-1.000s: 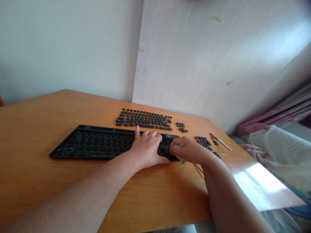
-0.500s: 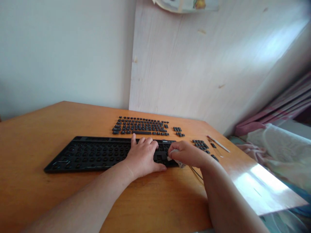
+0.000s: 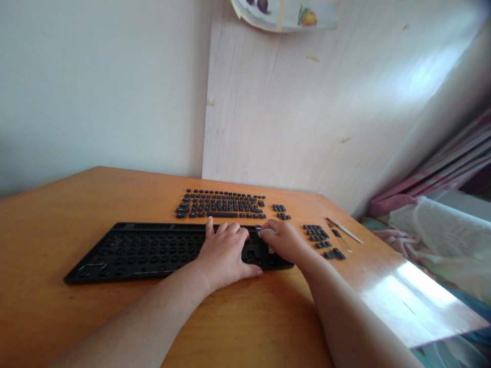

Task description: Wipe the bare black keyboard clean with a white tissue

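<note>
A black keyboard base (image 3: 153, 250) with its keycaps off lies on the wooden desk. My left hand (image 3: 224, 250) rests across it right of the middle, fingers spread towards the far edge and thumb near the front edge. Bunched in the closed fingers of my right hand (image 3: 284, 239) is a white tissue (image 3: 270, 240), pressed on the right part of the base. The hand covers most of the tissue. Beyond the base, removed keycaps (image 3: 230, 203) lie in rows, with a long space bar (image 3: 222, 214) in front.
Smaller keycap groups lie at the right: navigation keys (image 3: 279, 208), arrow keys (image 3: 284, 216) and number-pad keys (image 3: 316, 233). A white pen-like stick (image 3: 347, 231) and a thin wire tool (image 3: 342, 237) lie near the desk's right edge. Fabric (image 3: 437, 235) is heaped beyond it.
My right hand has moved up and slightly left over the base with the tissue, uncovering its right front corner. My left hand stays in place. The view has tilted up slightly.
</note>
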The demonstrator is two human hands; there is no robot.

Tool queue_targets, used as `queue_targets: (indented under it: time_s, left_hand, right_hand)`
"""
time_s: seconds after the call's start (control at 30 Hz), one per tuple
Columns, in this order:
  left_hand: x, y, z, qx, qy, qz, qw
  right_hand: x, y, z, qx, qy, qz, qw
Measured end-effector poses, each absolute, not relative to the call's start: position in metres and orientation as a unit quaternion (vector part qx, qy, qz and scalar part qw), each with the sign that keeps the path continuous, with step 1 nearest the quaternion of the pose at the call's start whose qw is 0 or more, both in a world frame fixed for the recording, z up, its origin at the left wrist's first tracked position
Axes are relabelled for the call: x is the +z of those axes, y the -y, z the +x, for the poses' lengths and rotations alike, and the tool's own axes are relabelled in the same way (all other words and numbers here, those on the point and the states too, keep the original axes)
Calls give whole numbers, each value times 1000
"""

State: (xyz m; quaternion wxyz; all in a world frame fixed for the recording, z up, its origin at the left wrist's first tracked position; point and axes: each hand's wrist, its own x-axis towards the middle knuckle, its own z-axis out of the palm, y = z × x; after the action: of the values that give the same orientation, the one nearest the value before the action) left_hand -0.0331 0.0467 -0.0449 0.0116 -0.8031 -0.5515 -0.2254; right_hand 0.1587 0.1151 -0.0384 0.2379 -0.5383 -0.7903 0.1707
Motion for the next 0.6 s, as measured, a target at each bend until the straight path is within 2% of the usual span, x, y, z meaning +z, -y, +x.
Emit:
queue_targets:
  time_s: [0.23,0.43,0.6]
  left_hand:
    - [-45,-47,-34,-221,554,-803,13]
    - [-47,-48,-33,-229,553,-801,12]
    - [-47,-47,-34,-228,551,-803,12]
  right_hand:
    - [-34,-115,162,199,805,-520,205]
    - [-33,-122,169,201,754,-556,285]
    - [-38,-121,164,194,771,-542,272]
